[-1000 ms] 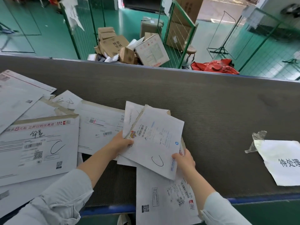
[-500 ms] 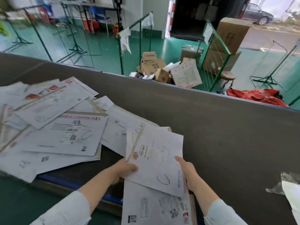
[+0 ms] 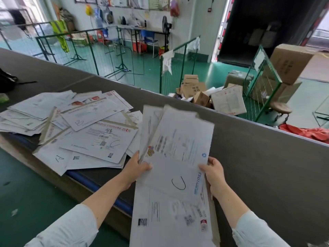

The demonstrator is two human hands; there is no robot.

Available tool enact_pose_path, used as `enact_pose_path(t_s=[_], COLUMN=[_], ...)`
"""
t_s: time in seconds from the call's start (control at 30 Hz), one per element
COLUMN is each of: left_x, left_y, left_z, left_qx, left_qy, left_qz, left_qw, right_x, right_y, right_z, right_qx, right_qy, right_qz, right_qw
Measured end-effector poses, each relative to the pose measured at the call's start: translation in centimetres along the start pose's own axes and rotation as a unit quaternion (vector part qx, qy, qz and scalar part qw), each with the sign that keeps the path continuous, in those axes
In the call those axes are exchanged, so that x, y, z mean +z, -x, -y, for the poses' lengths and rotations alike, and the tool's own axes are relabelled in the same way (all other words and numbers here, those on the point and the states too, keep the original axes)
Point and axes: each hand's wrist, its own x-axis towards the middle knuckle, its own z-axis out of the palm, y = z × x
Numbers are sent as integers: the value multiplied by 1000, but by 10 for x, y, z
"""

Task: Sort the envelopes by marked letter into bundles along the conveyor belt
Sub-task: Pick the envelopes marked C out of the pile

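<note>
I hold a bundle of white envelopes [image 3: 178, 154] above the grey conveyor belt [image 3: 258, 166]; the top one bears a handwritten C. My left hand [image 3: 136, 168] grips the bundle's left edge and my right hand [image 3: 214, 172] grips its right edge. To the left, a loose pile of envelopes [image 3: 85, 129] lies on the belt, with a C-marked envelope [image 3: 103, 139] on top, a B-marked one [image 3: 89, 114] behind it and an A-marked one [image 3: 53, 155] at the near corner.
The belt's blue near edge [image 3: 92, 186] runs diagonally below the pile. Beyond the belt stand green wire fences [image 3: 178, 68], cardboard boxes [image 3: 204, 93], a round stool [image 3: 281, 107] and a red bag [image 3: 309, 132]. A dark object [image 3: 7, 81] sits at the far left.
The bundle has risen off the belt in both hands and is tilted up. My view has swung left and up, bringing more of the loose pile and the room into sight.
</note>
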Motion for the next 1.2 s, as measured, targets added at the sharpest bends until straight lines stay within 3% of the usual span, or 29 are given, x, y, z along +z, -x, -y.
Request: enact_pose_path(t_s=[0.17, 0.3, 0.53, 0.63, 0.8, 0.93, 1.1, 1.2], left_x=[-11, -16, -12, -11, -3, 6, -16, -44], left_y=[3, 16, 28, 25, 21, 19, 13, 14], left_z=[-17, -29, -19, -13, -9, -6, -3, -11], left_qx=[99, 150, 169, 122, 43, 55, 63, 57], left_qy=[36, 59, 95, 101, 18, -18, -25, -9], left_qz=[-149, -203, -202, -184, -101, -69, -166, -251], left_qw=[983, 966, 960, 970, 994, 996, 984, 966], right_x=[23, 37, 40, 39, 33, 34, 54, 81], right_y=[11, 18, 15, 9, -1, -5, -6, -4], right_z=[38, 55, 39, 36, 25, 18, 30, 42], right_qx=[-167, -229, -222, -201, -159, -146, -200, -197], right_qy=[-12, -21, -58, -59, -21, 20, 70, 76], right_qz=[3, 18, 26, 8, 18, 15, 12, 61], right_qw=[986, 973, 973, 978, 987, 989, 977, 976])
